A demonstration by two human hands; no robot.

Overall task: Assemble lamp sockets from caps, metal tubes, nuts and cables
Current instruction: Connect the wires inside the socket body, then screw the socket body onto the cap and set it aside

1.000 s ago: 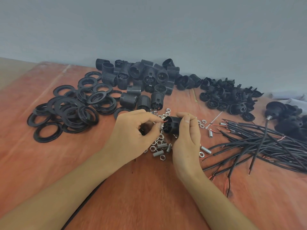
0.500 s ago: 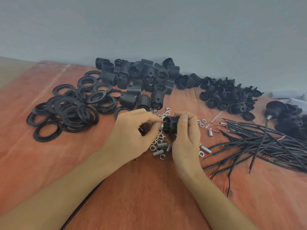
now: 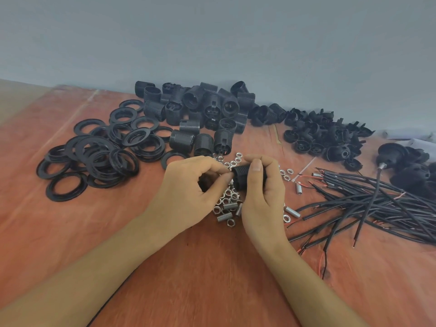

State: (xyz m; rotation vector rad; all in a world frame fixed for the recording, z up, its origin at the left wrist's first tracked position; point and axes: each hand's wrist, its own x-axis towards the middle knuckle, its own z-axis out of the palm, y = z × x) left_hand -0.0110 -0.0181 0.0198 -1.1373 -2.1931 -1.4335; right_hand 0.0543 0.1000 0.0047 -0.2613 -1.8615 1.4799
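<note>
Probably assembly workshop: heaped socket parts (image 3: 205, 109)

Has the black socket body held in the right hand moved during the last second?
No. The black socket body, gripped by the right hand, stays above the pile of nuts, just as near the standing sockets behind it.

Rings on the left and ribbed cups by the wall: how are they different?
The rings are flat and thin; the ribbed cups are tall and round. The rings look smooth; the cups have grooved sides. The rings lie overlapping; the cups are heaped, some tipped over. Both are black.
</note>
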